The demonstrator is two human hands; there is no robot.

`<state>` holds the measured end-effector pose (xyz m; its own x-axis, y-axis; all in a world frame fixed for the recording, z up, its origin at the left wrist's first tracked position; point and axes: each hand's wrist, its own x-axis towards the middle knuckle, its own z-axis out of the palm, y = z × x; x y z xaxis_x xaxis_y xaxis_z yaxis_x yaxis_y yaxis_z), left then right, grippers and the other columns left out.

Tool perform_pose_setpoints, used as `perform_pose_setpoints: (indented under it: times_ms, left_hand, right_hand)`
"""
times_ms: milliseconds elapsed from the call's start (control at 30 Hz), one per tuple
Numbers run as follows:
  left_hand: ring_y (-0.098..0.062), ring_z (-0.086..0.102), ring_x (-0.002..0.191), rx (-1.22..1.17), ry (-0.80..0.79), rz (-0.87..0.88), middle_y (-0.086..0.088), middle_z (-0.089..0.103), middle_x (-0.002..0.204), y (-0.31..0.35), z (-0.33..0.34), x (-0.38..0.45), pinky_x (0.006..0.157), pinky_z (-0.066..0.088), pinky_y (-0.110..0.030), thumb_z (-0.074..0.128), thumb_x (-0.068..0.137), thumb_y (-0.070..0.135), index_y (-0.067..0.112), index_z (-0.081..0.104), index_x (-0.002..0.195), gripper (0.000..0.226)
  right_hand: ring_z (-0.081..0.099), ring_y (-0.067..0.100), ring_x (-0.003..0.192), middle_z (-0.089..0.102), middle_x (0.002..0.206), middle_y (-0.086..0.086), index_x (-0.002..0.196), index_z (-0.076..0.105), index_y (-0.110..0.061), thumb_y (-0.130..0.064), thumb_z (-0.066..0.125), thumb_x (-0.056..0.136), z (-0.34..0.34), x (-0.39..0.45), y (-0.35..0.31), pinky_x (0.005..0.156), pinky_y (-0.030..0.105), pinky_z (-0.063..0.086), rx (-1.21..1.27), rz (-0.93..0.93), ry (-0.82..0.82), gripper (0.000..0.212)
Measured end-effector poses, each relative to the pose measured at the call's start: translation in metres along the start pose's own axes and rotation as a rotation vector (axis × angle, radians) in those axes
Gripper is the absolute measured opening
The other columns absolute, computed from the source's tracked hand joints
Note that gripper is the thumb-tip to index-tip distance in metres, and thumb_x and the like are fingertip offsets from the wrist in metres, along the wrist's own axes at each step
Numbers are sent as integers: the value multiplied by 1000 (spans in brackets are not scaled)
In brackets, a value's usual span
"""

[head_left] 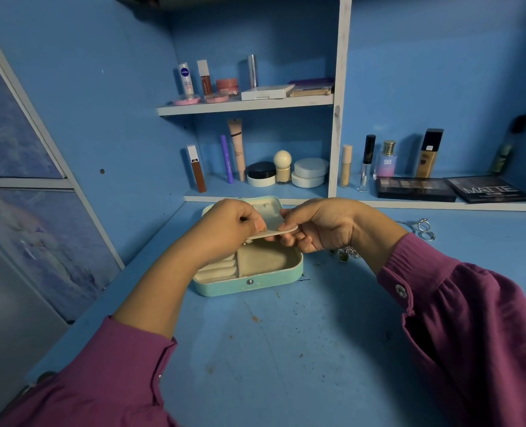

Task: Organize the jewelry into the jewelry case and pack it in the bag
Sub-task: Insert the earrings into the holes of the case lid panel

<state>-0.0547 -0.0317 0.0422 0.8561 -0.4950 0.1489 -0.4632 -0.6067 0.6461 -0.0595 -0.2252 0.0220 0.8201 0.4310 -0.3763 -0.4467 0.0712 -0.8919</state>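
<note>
Near the back edge of the bench (255, 349), one mint jewelry case (249, 282) lies open, its compartments looking bare. Both hands, the left hand (230, 229) and the right hand (320, 226), pinch one flat cream insert panel (275, 233) above it. Silver rings (424, 229) and a small jewelry heap (347, 252) wait at the right; no bag shows, so the task seems barely begun.

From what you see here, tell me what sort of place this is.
Probably a dressing table or vanity nook at home: blue shelves lined with cosmetics, eyeshadow palettes on the lower ledge, and an open jewelry case on the blue tabletop under both hands.
</note>
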Motion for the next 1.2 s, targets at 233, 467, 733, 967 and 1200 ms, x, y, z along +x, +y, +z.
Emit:
perform_pose_setpoints:
  times_ms: [233,467,733,967,1200]
  left_hand:
    - [-11,62,79,-18,-47,-37,3,72,84,2,-5,2,79,48,-28,63,90,12,20,71,77,17]
    - [-3,53,63,-2,-45,-68,14,62,62,5,-6,7,65,42,-24,69,85,14,23,68,69,19]
    - [1,50,59,118,-72,30,12,60,67,13,-13,11,53,37,-6,67,86,14,19,69,77,10]
    - [5,53,59,173,-139,48,13,63,68,12,-18,15,53,37,-3,68,84,11,20,69,74,13]
    - [1,51,61,146,-158,50,6,64,70,9,-13,14,54,38,-6,68,81,7,16,70,75,12]
  right_hand:
    - [58,8,55,69,79,10,74,60,-9,0,58,72,3,-4,-1,42,11,37,-4,0,2,10]
    - [58,7,56,69,82,10,84,57,-7,0,58,72,2,-3,-1,42,11,37,-10,7,-4,13]
    - [56,6,56,70,83,8,87,60,-7,-1,57,72,3,-4,-1,43,11,36,-25,0,-6,16]
    - [57,7,56,70,82,10,75,64,-7,0,58,71,3,-3,-1,42,12,38,-23,2,-13,10]
    - [57,9,55,68,79,12,81,55,-8,1,58,70,2,-1,0,42,12,39,-17,2,1,15]
